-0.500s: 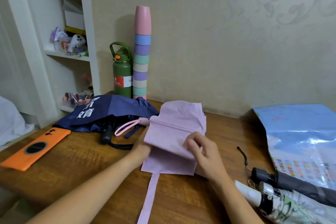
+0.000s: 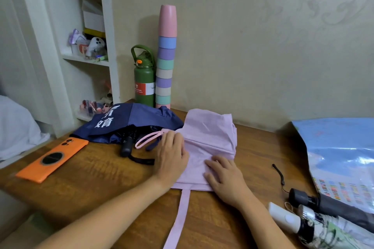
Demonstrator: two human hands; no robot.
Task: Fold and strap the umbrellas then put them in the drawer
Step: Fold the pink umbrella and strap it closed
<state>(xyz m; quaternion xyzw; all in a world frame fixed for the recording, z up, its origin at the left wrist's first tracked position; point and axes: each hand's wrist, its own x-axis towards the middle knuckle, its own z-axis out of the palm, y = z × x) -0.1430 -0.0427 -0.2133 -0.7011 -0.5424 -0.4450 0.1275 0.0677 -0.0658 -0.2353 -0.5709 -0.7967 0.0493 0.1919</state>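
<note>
Both your hands have flattened since a moment ago: your right hand (image 2: 224, 178) has let go its pinch and presses palm-down on the pink umbrella (image 2: 208, 139), your left hand (image 2: 172, 153) spread on its left edge. That umbrella lies on the surface (image 2: 91, 184) just right of the navy umbrella (image 2: 129, 121). Its cloth looks thin, soft and slippery; take the strap (image 2: 179, 216) trailing toward you.

1. Pink umbrella (image 2: 208, 139): thin matt cloth, softly creased.
2. Worktop (image 2: 97, 184): brown wood, grained, slight sheen.
3. Phone case (image 2: 52, 159): smooth orange plastic.
4. Bottle (image 2: 144, 79): matt green finish.
5. Bag (image 2: 342, 159): glossy printed plastic.
</note>
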